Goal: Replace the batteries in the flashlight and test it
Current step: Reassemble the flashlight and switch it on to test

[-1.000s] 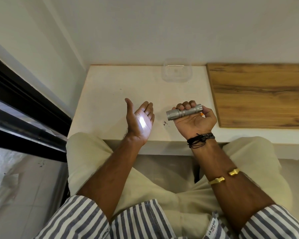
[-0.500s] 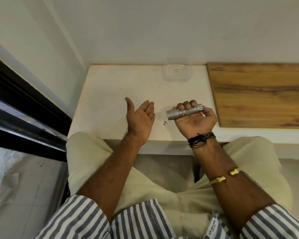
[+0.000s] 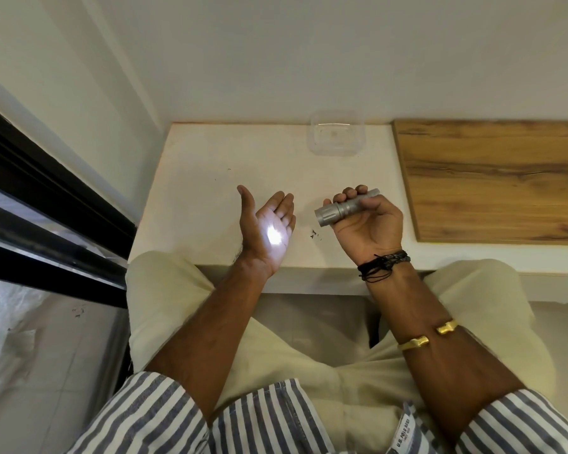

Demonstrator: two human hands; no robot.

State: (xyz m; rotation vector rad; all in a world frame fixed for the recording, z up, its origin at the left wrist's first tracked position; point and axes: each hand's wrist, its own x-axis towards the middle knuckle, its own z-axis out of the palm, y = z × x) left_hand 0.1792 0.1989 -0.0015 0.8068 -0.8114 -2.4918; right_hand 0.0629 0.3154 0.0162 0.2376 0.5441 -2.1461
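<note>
My right hand (image 3: 368,224) grips a short silver flashlight (image 3: 340,211) above the front of a white ledge (image 3: 210,178). The flashlight lies sideways, its head pointing left at my other hand. My left hand (image 3: 266,229) is held palm up with fingers apart, holding nothing. A bright white spot of light falls on its palm. The gap between the flashlight head and the left hand is about a hand's width. No loose batteries are visible.
A clear plastic container (image 3: 336,132) stands at the back of the ledge against the wall. A wooden panel (image 3: 492,178) covers the right part. Small dark specks (image 3: 314,234) lie between my hands. A black window frame (image 3: 46,204) runs along the left.
The light spot on my left palm was on one second ago, off half a second ago, and is on again now. Both hands have stayed nearly in place.
</note>
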